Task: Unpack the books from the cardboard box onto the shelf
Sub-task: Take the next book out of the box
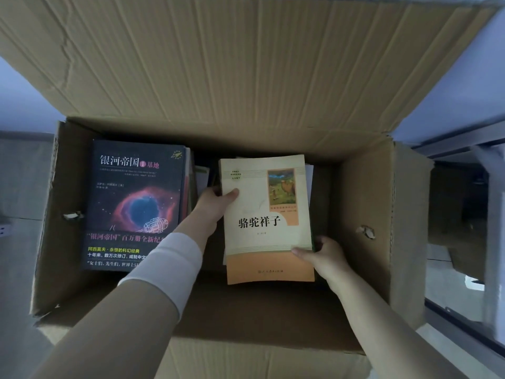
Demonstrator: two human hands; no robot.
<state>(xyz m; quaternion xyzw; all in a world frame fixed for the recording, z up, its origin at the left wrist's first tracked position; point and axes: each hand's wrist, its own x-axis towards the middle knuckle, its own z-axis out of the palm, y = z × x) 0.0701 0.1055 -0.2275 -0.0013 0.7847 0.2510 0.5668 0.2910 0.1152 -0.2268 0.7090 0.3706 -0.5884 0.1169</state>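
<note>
Inside the cardboard box, right of centre, the cream-and-orange book was gripped by both hands: the left hand at its left edge, the right hand at its near right corner. Thumb-only purchase risked the cover slipping, or thinner books beneath lifting and dropping onto the dark book lying to the left.

Cream book titled 骆驼祥子, dark book titled 银河帝国 1 基地, band line "银河帝国"百万册全新纪

Dim, bluish light; the cardboard box interior lies shadowed, edges bowed and softly blurred
</note>
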